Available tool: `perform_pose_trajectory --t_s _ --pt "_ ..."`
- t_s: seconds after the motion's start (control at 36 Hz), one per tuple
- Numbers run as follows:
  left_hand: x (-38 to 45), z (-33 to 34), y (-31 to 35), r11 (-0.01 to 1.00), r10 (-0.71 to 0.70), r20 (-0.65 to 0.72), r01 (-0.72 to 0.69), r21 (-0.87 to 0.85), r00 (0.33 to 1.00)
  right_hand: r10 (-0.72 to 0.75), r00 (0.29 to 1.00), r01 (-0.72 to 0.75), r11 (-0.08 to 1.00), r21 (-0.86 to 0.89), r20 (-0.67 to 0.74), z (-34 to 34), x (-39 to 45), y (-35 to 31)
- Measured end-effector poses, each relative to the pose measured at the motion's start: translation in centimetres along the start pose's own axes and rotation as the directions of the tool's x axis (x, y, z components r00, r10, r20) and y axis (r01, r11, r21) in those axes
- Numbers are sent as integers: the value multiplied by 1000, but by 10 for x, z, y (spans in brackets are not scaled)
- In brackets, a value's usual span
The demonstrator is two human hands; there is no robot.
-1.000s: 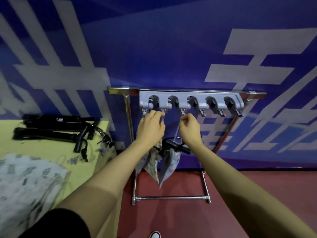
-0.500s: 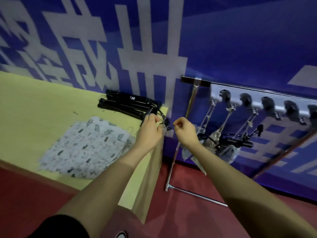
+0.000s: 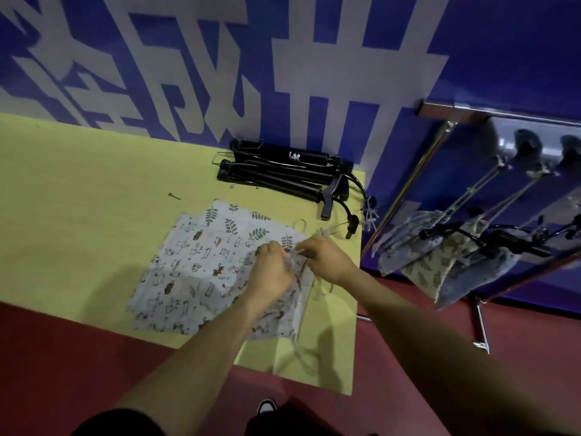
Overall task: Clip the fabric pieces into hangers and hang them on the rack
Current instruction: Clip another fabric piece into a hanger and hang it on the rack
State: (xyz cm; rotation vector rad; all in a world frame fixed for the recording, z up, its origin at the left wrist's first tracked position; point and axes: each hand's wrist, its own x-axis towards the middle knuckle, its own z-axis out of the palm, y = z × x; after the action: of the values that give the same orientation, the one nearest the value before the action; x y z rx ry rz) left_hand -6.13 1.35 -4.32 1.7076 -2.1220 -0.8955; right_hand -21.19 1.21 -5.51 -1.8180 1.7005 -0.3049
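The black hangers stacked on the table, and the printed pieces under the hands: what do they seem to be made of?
The black hangers look like matte plastic with thin metal wire hooks, judging by the dull bars and shiny wire; I cannot be sure. The printed pieces look like thin woven cotton: they lie flat and limp, with frayed threads at the edge.

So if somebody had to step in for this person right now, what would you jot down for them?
Left hand and right hand: both pinching the near edge of the top fabric piece on the yellow table.
Spare black hangers lie stacked at the table's far edge.
Done: several clipped fabrics already hang on the rack to the right.
Left: clip the printed pieces on the table into hangers, then hang them.
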Motion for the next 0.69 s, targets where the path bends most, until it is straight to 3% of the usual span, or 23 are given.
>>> perform_pose_trajectory --t_s 0.17,0.25,0.36,0.53,0.58,0.69 --pt "9 8 -20 993 -71 212 48 110 975 -36 999 33 978 -207 -10 26 9 0" --pt "10 12 -26 977 -89 262 34 210 961 -11 998 -2 977 -214 -61 29 14 1" --pt "16 7 -24 977 -67 214 20 212 974 -23 994 1 981 -196 -111 28 22 -2" --pt "28 -19 -22 989 71 -27 -67 132 997 -57 982 55 998 -13 -180 18 38 -15" --pt "34 -32 -22 990 126 -57 -121 78 990 -53 972 66 997 50 -228 13 48 -21" --pt "44 -54 -34 967 203 -39 -194 164 978 -69 964 96 991 94 -256 3 70 -38"
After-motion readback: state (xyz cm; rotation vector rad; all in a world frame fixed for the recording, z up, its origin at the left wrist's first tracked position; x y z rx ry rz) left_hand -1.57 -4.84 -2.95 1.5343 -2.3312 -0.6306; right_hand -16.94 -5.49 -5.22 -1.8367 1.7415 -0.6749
